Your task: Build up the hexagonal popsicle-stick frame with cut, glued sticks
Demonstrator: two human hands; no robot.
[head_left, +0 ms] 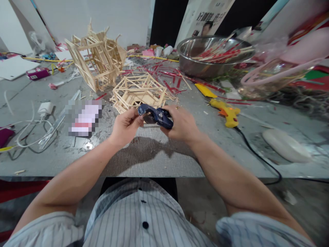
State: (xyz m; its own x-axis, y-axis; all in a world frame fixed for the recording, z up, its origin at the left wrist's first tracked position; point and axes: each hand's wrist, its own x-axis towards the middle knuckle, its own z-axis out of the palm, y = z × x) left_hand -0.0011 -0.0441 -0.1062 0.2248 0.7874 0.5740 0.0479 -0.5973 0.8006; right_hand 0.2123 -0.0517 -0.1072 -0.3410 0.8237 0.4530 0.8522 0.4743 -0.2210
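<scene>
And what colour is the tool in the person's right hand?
The tool is dark blue; the head view shows it best.

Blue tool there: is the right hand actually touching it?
Touching. The head view shows the right hand with thumb and fingers gripping one end of the blue tool.

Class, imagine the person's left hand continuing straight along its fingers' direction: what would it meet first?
The left hand would probably meet the dark blue, curved hand tool gripped by the right hand; its fingertips may already touch it, as depth is unclear.
</scene>
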